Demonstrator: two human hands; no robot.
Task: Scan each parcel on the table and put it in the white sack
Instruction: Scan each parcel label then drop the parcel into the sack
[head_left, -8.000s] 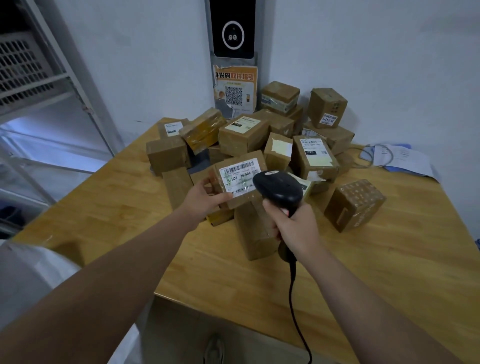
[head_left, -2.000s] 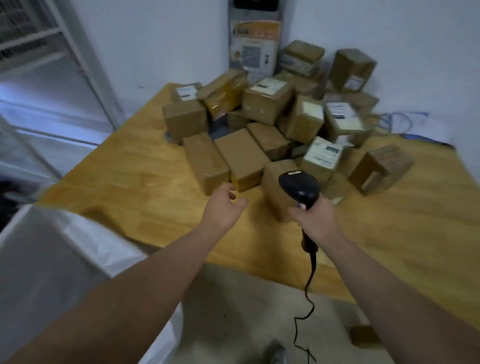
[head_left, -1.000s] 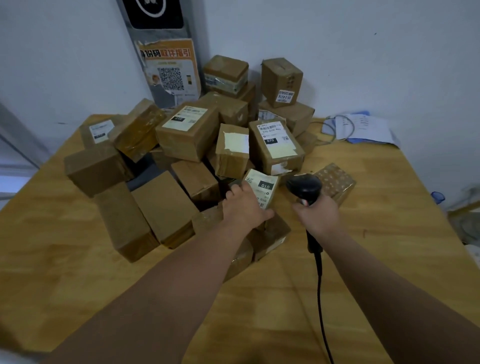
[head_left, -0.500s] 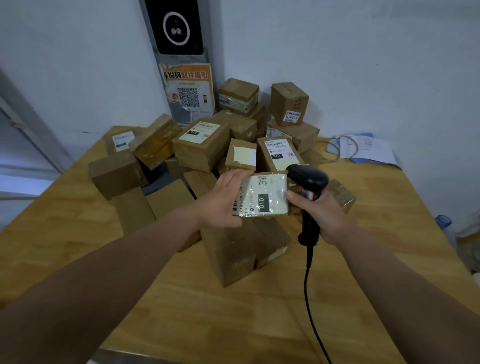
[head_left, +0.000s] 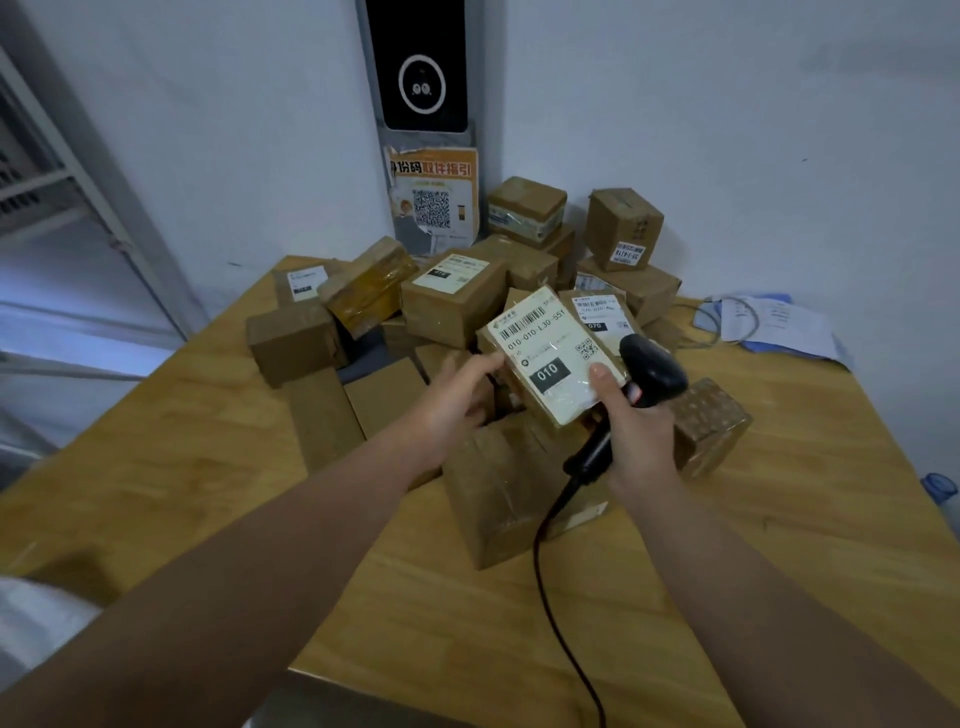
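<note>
**Two hands on one parcel, scanner beside it**

Two hands meet at the lifted parcel. The left hand (head_left: 462, 402) grips the parcel (head_left: 550, 358) by its left edge, with its fingers curled round that side. The right hand (head_left: 641, 436) is wrapped round the handle of the black scanner (head_left: 654, 371), and its thumb presses on the right side of the label. The parcel is held above the pile (head_left: 452, 304) with its label facing up. Its long axis runs from the far left toward the near right, and the barcode (head_left: 522, 319) is at the far end. The scanner's head sits just beside the parcel's right edge, and its window does not appear to face the label. The coming move likely turns on that: the right hand would need to let go of the label, draw back and tip the head leftward onto the barcode. The left hand is the nearer one to the white sack (head_left: 36, 618), which shows just off the near left corner of the table (head_left: 156, 441).
</note>
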